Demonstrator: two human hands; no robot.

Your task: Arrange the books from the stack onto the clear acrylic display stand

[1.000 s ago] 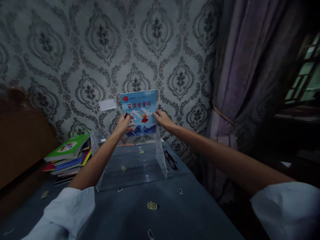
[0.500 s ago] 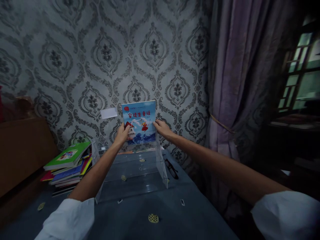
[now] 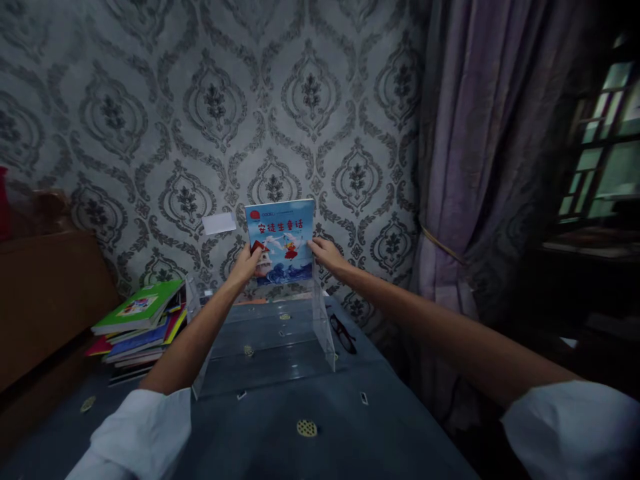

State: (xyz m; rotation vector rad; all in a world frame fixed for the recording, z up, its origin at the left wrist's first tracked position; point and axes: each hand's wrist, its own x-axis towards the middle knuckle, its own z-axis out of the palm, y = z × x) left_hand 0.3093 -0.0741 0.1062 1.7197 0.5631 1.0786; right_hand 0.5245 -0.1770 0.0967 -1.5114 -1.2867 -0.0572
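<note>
A blue picture book (image 3: 281,257) with red Chinese characters on its cover is held upright, front towards me. My left hand (image 3: 245,265) grips its left edge, thumb on the cover. On the opposite edge my right hand (image 3: 325,255) is closed with the thumb in front. Both hands' other fingers are mostly hidden behind the book. The book is at the back of a clear acrylic rack (image 3: 324,327) on the table; I cannot tell whether its lower edge rests on the rack.
A pile of books (image 3: 143,313), a green one on top, lies left of the rack. Black-framed glasses (image 3: 343,333) lie to its right on the blue tablecloth (image 3: 380,427). Behind are a patterned wall (image 3: 310,133) and a purple curtain (image 3: 457,167); a brown box-like piece (image 3: 50,293) stands far left.
The view has shifted slightly. Both hands keep their hold on the book, which stays nearly in the same place above the back of the rack.
</note>
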